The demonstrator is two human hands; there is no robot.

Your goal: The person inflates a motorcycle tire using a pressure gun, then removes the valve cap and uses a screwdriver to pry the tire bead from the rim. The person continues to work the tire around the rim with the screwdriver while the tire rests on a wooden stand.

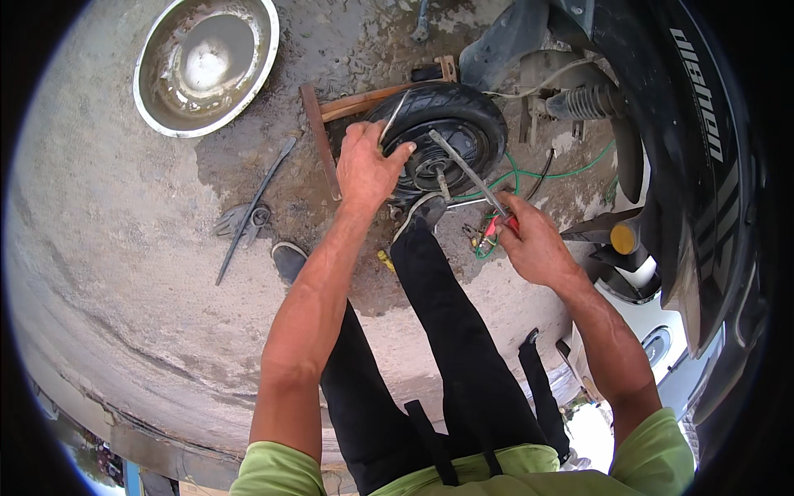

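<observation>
Black-tired wheel [488,124] lies flat on the wet ground [306,50] ahead of the feet, beside a brown frame [310,124] and left of the dark two-wheeler [703,198]. Right hand [533,240] is closed around a steel lever [470,174]; its far end lies over the wheel's inner rim area, contact not clear. Left hand [372,161] is on the tire's left side, thumb extended; a thin pale strip [396,116] sticks up past its fingers, can't tell if gripped. Right shoe [423,215] is at the wheel's near edge. Green hose [571,169] runs off to the right. Left side: long bar [263,190] lying across grey gloves [230,220], metal basin [147,107] farther up.
</observation>
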